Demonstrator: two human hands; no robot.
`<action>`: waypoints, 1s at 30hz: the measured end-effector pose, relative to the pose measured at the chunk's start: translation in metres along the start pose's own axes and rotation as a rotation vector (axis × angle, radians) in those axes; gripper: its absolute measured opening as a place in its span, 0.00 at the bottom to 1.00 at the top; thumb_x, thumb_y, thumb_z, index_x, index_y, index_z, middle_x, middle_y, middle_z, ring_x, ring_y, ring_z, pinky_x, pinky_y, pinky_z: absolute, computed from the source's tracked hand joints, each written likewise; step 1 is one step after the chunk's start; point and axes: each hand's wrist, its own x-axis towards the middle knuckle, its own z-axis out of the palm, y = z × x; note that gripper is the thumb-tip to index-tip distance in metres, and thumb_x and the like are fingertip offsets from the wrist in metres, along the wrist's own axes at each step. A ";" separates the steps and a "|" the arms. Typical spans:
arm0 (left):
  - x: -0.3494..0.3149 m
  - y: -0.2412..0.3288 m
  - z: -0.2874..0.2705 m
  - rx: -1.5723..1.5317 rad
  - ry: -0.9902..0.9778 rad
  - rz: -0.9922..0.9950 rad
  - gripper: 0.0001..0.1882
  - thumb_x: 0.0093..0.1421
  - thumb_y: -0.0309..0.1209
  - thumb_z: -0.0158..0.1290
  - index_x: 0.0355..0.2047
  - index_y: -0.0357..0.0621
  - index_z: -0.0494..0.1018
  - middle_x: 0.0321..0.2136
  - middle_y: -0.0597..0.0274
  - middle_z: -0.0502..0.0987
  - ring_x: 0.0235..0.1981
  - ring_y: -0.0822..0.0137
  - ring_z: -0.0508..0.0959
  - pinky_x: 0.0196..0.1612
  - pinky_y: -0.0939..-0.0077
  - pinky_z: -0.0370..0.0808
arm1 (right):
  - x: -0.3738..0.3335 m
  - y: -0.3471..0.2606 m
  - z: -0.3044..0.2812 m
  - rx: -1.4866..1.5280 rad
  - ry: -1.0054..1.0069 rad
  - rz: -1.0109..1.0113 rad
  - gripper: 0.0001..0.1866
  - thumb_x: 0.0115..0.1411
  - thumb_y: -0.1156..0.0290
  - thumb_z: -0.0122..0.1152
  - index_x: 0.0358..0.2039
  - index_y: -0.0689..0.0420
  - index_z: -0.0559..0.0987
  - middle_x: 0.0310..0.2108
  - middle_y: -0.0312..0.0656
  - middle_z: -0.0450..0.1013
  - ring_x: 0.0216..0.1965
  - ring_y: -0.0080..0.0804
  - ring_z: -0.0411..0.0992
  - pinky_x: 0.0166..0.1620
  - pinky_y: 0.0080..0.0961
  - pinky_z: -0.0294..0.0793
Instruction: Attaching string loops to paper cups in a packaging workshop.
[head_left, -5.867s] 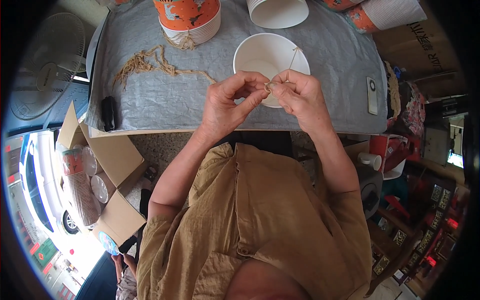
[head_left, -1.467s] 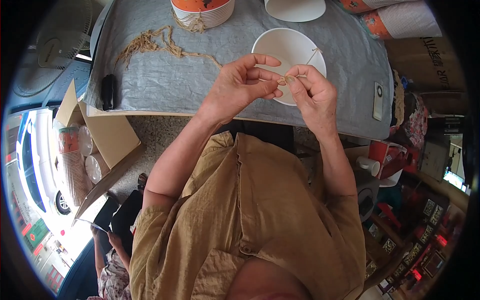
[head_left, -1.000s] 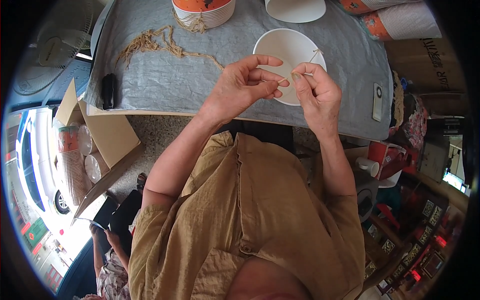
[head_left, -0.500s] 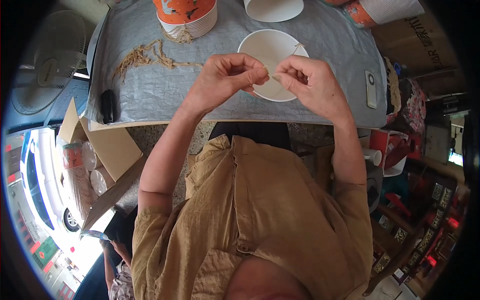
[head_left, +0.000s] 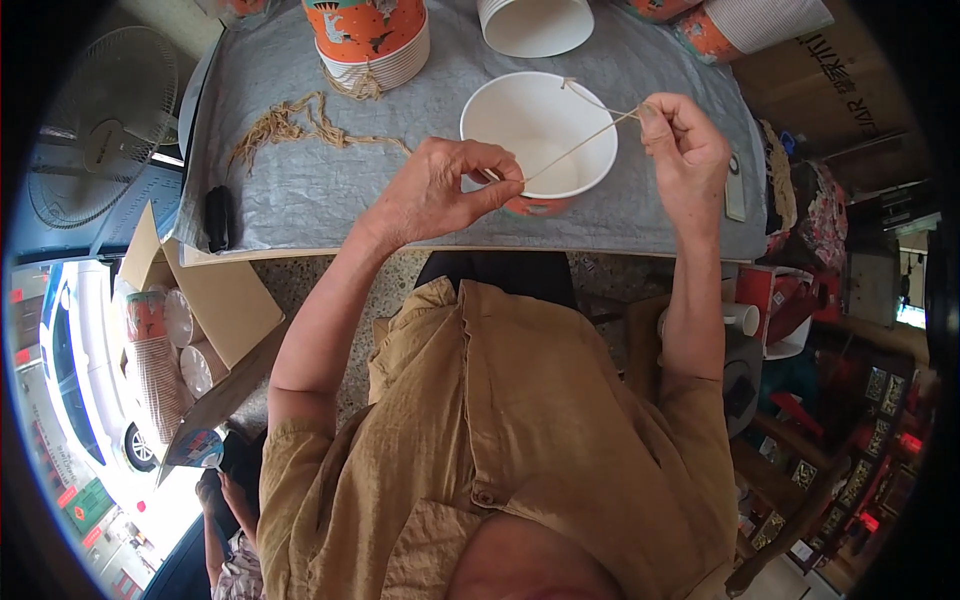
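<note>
A paper bucket [head_left: 495, 120], white inside and orange printed outside, stands tilted on the grey-covered table [head_left: 330, 205] in front of me. A thin tan cord [head_left: 578, 148] runs from its far rim. My right hand [head_left: 690, 150] pinches this cord between thumb and forefinger, right of the bucket. At the near left rim, my left hand [head_left: 440, 190] is closed in a pinch on the cord too. The stretch between both hands is taut across the bucket's mouth. A tangled bundle of cords [head_left: 280, 128] lies left of my left hand.
A stack of orange buckets [head_left: 370, 40] stands at the back, with a white bucket [head_left: 540, 25] beside it. More stacked buckets [head_left: 760, 25] lie far right. A black object [head_left: 216, 217] sits at the left edge. An open cardboard box [head_left: 230, 300] holds more. Another person's arm [head_left: 240, 500] shows lower left.
My hands were close together over the bucket; now the right has moved right and up, drawing the cord tight. My left has shifted slightly left and down.
</note>
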 end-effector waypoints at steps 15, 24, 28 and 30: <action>-0.007 0.002 0.039 -0.497 0.401 -0.115 0.10 0.66 0.28 0.60 0.41 0.32 0.82 0.31 0.61 0.84 0.33 0.75 0.82 0.40 0.77 0.81 | 0.040 -0.028 0.026 0.251 -0.259 -0.159 0.17 0.66 0.70 0.64 0.52 0.63 0.76 0.48 0.41 0.78 0.51 0.28 0.76 0.55 0.27 0.74; 0.007 0.015 0.050 -1.031 0.512 -0.129 0.12 0.68 0.33 0.59 0.45 0.39 0.81 0.38 0.63 0.84 0.38 0.73 0.81 0.45 0.76 0.78 | -0.033 0.044 -0.022 0.296 -0.055 -0.033 0.66 0.47 0.38 0.77 0.73 0.63 0.52 0.73 0.53 0.52 0.73 0.44 0.53 0.71 0.43 0.56; 0.011 0.016 0.057 -1.122 0.521 -0.136 0.10 0.67 0.32 0.60 0.43 0.39 0.82 0.36 0.65 0.83 0.35 0.77 0.81 0.43 0.80 0.79 | -0.044 0.045 -0.010 0.393 -0.022 -0.008 0.76 0.40 0.38 0.82 0.75 0.61 0.42 0.74 0.52 0.46 0.73 0.44 0.51 0.73 0.46 0.55; 0.012 0.015 0.055 -1.200 0.490 -0.131 0.10 0.68 0.32 0.59 0.43 0.39 0.82 0.36 0.65 0.84 0.35 0.77 0.81 0.43 0.80 0.79 | -0.044 0.046 -0.006 0.389 0.001 -0.072 0.78 0.39 0.42 0.84 0.75 0.59 0.39 0.74 0.51 0.44 0.73 0.44 0.51 0.72 0.46 0.56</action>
